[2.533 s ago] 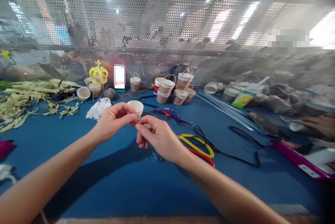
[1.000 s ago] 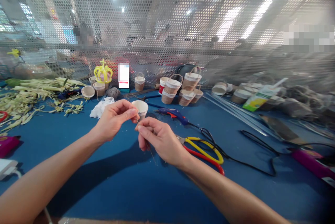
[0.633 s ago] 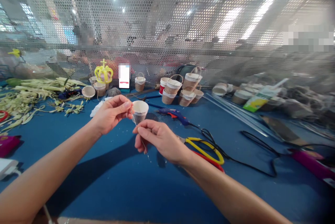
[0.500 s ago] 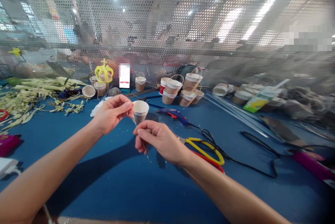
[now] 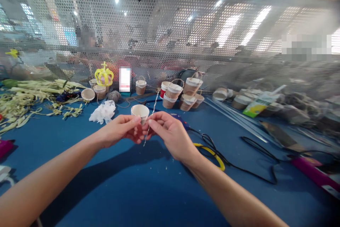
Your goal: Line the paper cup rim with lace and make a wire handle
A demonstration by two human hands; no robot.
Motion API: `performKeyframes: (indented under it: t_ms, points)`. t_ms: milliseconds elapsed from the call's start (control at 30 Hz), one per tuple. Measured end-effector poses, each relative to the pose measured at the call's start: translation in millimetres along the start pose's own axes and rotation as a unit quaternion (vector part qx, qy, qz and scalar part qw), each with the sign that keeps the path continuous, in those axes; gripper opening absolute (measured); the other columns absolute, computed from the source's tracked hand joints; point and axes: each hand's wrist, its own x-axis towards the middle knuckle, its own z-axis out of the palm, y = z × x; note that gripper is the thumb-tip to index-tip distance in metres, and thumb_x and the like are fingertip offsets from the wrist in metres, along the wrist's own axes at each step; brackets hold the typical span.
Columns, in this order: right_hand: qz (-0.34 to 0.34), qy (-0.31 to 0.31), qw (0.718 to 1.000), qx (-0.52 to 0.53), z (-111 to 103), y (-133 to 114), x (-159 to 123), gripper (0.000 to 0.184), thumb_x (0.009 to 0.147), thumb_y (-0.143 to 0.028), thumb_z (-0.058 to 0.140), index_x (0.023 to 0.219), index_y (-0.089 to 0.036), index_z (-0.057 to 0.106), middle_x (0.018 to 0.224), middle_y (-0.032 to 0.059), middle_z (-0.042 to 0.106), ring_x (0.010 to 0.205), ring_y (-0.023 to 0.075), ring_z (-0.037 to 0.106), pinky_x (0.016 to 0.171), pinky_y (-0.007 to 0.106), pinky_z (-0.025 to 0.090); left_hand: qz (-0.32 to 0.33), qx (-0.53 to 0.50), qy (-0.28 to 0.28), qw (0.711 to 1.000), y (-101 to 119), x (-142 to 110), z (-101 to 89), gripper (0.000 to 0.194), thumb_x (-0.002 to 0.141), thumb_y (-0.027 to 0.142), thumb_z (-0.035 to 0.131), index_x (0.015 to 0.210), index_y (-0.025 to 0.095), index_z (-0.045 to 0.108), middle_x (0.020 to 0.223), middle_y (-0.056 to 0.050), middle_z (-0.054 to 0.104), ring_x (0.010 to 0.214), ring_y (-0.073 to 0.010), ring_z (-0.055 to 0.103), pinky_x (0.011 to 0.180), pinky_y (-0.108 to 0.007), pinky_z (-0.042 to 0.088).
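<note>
A thin, pale twisted cord (image 5: 154, 107) slants upright between my hands, one end rising above the fingers and the other hanging below them. My right hand (image 5: 170, 133) is closed, pinching the cord between thumb and fingers. My left hand (image 5: 124, 128) is also closed, its fingertips meeting the right hand's at the cord; its exact hold is partly hidden. Just behind the fingers stands a small paper cup (image 5: 140, 111) with a pale rim, its lower part covered by the hands. A glue gun (image 5: 180, 118) lies behind my right hand, mostly hidden.
Crumpled white tissue (image 5: 103, 112) lies left of the cup. Several twine-wrapped cups (image 5: 173, 91) stand by the perforated screen (image 5: 170, 25), near a lit phone (image 5: 124, 79). Yellow-handled scissors (image 5: 219, 159) and a black cable (image 5: 240, 163) are at right. Pale husks (image 5: 39, 90) spread across the left.
My left hand has moved down and right, and my right hand slightly up, so the fingertips now meet. The cord now sticks up above my right hand. The tissue shows more fully.
</note>
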Motion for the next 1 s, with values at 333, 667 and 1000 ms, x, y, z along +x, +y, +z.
performKeyframes:
  t_ms: [333,667,1000]
  points:
    - [-0.018,0.028,0.997,-0.072,-6,3,2,0.007,0.075,-0.021,0.058,0.074,-0.017,0.054,0.062,-0.0038,0.056,0.056,0.0077,0.054,0.056,0.023,0.048,0.016,0.062,-0.027,0.998,-8,-1,6.0,0.018,0.066,0.023,0.067,0.063,0.013,0.052,0.056,0.004,0.053,0.052,-0.0066,0.049,0.055,-0.022,0.041]
    - [-0.024,0.070,0.993,-0.089,-13,0,5,0.007,0.075,-0.022,0.058,0.077,-0.016,0.055,0.059,-0.0028,0.058,0.054,0.0083,0.054,0.054,0.023,0.047,-0.001,0.116,-0.063,0.991,-12,-1,10.2,0.017,0.068,0.022,0.062,0.063,0.014,0.048,0.056,0.004,0.053,0.053,-0.0071,0.048,0.056,-0.022,0.038]
    - [-0.030,0.082,0.992,-0.089,-22,-8,10,0.008,0.076,-0.024,0.057,0.074,-0.016,0.057,0.061,-0.0028,0.058,0.049,0.0073,0.052,0.052,0.023,0.045,-0.032,0.191,-0.092,0.977,-14,-3,11.4,0.014,0.070,0.023,0.059,0.066,0.015,0.047,0.056,0.004,0.052,0.052,-0.0079,0.045,0.052,-0.020,0.032]
